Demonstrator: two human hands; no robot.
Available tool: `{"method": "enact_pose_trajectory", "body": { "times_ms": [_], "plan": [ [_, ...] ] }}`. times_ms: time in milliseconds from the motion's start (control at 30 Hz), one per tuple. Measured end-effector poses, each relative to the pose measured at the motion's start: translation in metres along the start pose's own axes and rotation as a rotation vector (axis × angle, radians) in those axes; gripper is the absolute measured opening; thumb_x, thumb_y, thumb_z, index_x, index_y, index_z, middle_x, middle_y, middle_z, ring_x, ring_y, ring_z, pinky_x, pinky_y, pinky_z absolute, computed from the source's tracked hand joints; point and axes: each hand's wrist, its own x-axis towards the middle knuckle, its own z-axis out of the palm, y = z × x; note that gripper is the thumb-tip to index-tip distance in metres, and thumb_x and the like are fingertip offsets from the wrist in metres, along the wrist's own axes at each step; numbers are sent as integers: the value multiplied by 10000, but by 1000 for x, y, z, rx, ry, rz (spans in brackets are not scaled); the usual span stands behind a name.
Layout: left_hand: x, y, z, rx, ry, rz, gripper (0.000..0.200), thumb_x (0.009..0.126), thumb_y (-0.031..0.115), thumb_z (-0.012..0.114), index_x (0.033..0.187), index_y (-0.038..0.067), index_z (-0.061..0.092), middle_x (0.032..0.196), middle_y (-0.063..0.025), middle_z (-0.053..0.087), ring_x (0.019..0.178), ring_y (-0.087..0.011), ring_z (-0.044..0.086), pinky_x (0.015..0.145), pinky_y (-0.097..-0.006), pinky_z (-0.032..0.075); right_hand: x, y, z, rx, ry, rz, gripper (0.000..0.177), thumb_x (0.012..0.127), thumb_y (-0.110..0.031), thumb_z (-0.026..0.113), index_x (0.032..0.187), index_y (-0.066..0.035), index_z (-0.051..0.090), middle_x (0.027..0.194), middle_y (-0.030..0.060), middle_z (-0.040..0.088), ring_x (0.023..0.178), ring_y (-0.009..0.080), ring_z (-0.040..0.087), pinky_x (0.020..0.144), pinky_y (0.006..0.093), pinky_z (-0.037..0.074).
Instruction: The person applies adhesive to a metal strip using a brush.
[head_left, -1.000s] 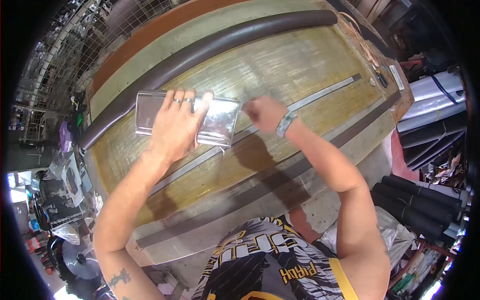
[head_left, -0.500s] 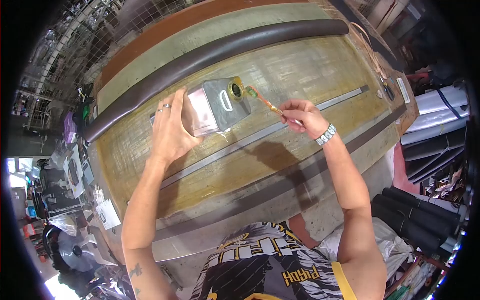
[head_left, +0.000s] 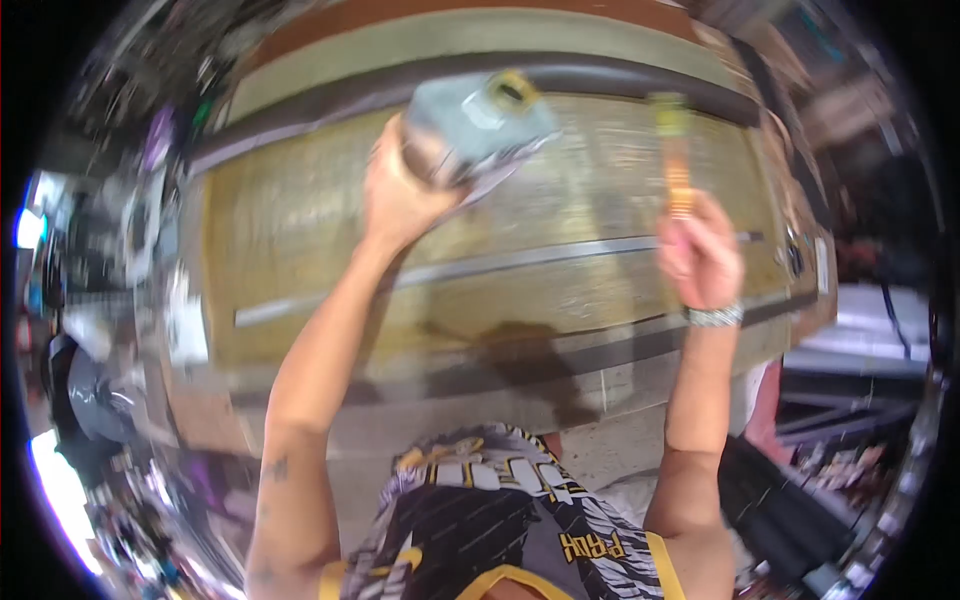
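My left hand [head_left: 405, 200] is wrapped round a rectangular metal can [head_left: 470, 115], raised over the table and tilted. A dark round opening with a yellow-stained rim and a pale handle show on the can's top. To the right, my right hand [head_left: 705, 255] is closed on the orange-banded handle of a slim brush [head_left: 678, 165]. Its greenish-yellow head points away from me, apart from the can. Motion smears both the brush and the can. A long flat metal strip [head_left: 500, 259] lies across the table beneath my hands.
A yellowish, stained sheet [head_left: 300, 225] covers the worktable. Along its far side lies a dark brown roll [head_left: 350, 98]. Dark rolls [head_left: 775, 500] stand at the lower right, and a fan [head_left: 95, 395] is at the left.
The can has risen and shifted slightly right in my left hand. My right hand has carried the brush rightward, away from the can's opening, and turned it upright in view. My view has turned.
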Motion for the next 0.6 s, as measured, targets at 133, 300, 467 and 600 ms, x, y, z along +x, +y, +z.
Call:
{"method": "enact_pose_trajectory", "body": {
  "times_ms": [133, 300, 467, 600],
  "plan": [
    [-20, -57, 39, 173, 337, -2, 1216, 575, 483, 980, 1457, -95, 374, 1284, -280, 591, 1146, -384, 620, 975, -444, 525, -25, -9, -11, 92, -81, -63, 460, 1090, -155, 451, 1504, 34, 385, 895, 27, 454, 618, 70, 369, 499, 197, 314],
    [-19, -51, 22, -31, 171, -273, 1330, 568, 502, 965, 1516, -71, 230, 1399, -297, 463, 1344, -409, 458, 1166, -462, 383, -63, 21, 26, -205, 163, -41, 419, 1076, -125, 519, 1469, 3, 449, 914, 34, 503, 645, 82, 438, 507, 204, 376],
    [-43, -62, 21, -106, 133, -203, 1399, 544, 491, 984, 1538, 0, 131, 1441, -309, 397, 1384, -447, 389, 1207, -512, 310, -102, 75, 65, -248, 127, -23, 325, 1038, -87, 573, 1354, -18, 539, 997, 83, 602, 637, 97, 492, 492, 225, 397],
    [-65, -94, -14, -48, -102, -146, 1444, 581, 569, 952, 1603, -7, 111, 1620, -265, 230, 1515, -443, 234, 1253, -507, 264, -111, 131, 123, -372, 162, -28, 313, 1018, -64, 594, 1324, -12, 545, 1031, 106, 669, 610, 94, 521, 487, 218, 397]
  ]
}}
